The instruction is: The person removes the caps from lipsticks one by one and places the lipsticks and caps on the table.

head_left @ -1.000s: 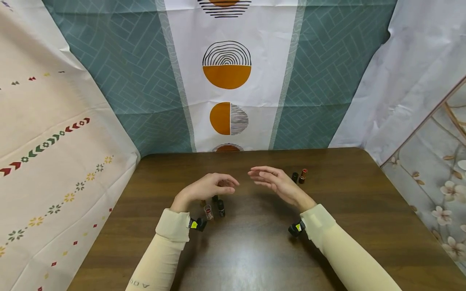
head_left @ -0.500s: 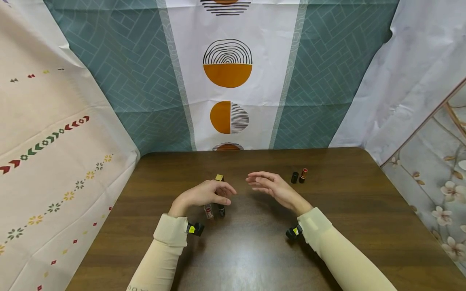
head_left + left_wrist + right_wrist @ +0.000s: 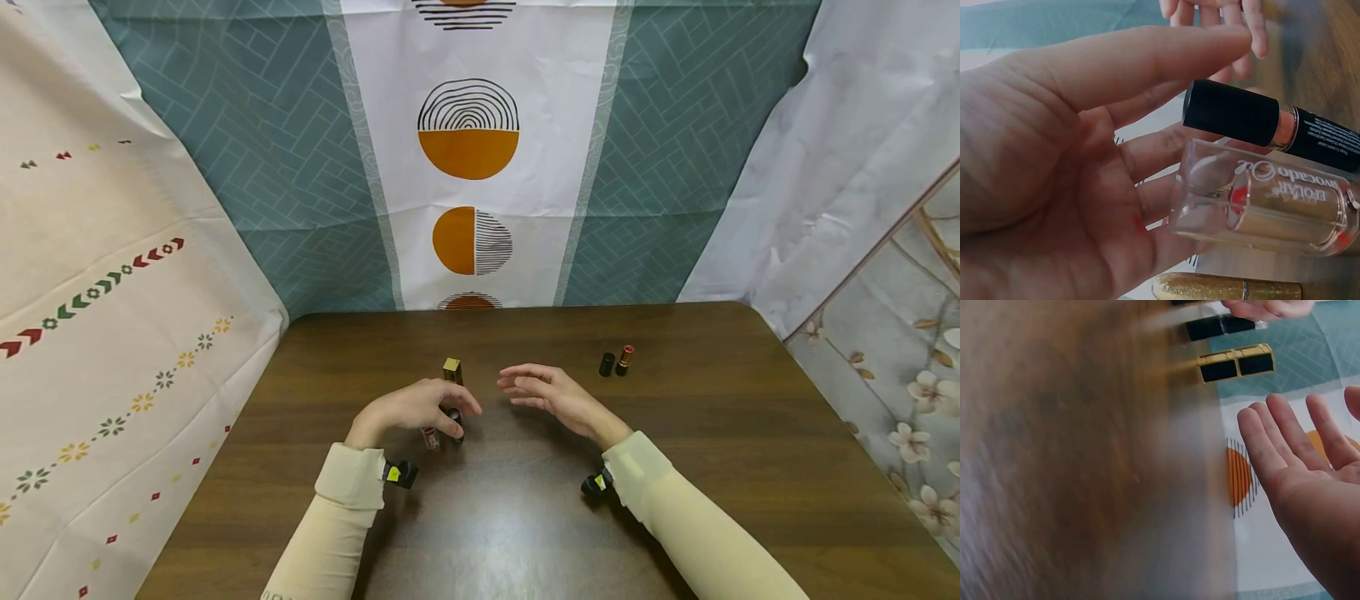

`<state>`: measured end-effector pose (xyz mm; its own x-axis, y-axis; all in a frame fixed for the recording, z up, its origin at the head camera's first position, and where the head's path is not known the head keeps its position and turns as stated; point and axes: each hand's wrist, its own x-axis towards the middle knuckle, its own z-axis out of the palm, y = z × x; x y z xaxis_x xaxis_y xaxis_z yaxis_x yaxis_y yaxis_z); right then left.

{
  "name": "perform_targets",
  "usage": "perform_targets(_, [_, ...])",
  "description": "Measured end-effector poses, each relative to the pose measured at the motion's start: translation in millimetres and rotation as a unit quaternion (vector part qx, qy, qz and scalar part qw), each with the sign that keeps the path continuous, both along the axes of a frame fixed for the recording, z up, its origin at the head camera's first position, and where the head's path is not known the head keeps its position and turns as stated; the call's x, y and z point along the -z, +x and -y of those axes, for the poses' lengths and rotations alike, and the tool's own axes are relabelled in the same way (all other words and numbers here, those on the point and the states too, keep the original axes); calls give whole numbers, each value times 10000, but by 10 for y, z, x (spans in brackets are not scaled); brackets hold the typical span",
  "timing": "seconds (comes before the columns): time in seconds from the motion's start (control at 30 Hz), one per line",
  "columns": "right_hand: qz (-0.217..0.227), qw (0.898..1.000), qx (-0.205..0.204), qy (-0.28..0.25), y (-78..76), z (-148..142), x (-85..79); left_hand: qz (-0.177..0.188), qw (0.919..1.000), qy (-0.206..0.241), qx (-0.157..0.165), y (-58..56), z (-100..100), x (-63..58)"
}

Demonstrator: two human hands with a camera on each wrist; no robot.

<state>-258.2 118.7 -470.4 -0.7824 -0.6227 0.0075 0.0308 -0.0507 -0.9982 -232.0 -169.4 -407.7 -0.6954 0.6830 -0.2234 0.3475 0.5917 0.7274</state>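
My left hand [image 3: 416,410] hovers over a small group of lip cosmetics at the left-middle of the table, thumb and fingers loosely spread. In the left wrist view, its palm [image 3: 1066,181] faces a black-capped lip tube [image 3: 1232,112] and a clear-capped lipstick [image 3: 1266,203] that stand close to the fingers. A gold glittery tube [image 3: 1200,287] is there too. Just beyond the hand stands a gold-and-black square lipstick [image 3: 452,369]. My right hand [image 3: 558,400] hangs in the air to the right, fingers extended and holding nothing.
At the back right of the brown wooden table [image 3: 495,508] stand a short black cylinder [image 3: 607,364] and a red-and-black lipstick [image 3: 625,361]. A patterned curtain [image 3: 472,167] hangs behind the far edge, with fabric on both sides.
My left hand has come down and nearer, uncovering the gold-and-black lipstick; its thumb now overlaps the black-capped tube. My right hand has drifted slightly left and nearer.
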Motion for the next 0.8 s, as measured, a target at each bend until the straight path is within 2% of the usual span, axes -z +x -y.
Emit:
perform_targets(0.33, [99, 9999, -91, 106, 16, 117, 15, -75, 9999, 98, 8, -23, 23, 38])
perform_targets(0.63, [105, 9995, -214, 216, 62, 168, 35, -276, 9991, 252, -221, -25, 23, 52])
perform_targets(0.8, [282, 9983, -431, 288, 86, 216, 45, -297, 9981, 420, -348, -42, 1, 18])
